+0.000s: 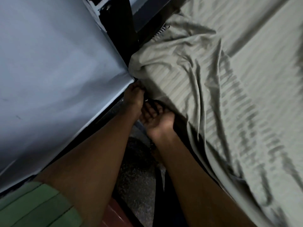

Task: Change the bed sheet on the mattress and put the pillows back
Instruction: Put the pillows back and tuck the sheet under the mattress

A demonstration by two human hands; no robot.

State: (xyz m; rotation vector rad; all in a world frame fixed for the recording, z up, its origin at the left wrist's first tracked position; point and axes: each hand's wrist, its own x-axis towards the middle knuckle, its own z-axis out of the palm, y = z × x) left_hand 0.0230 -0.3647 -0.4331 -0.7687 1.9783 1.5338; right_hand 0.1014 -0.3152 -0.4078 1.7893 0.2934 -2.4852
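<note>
Striped grey-green bed sheet (213, 99) spread rumpled over the mattress, its bunched corner hanging beside a pale blue wall (49, 63). Left hand (133, 97) down at that corner, fingertips hidden under the fabric, grip impossible to tell. Right hand (157, 118) palm-up just below the sheet's edge, fingers loosely curled, holding nothing visible.

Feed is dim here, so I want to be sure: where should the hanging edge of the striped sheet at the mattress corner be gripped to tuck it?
Probably pinch the striped sheet at its loose lower hem by the corner, coming from below in the gap beside the grey wall. The fabric bunches and hangs free there, and the left hand and right hand are already under it.
</note>
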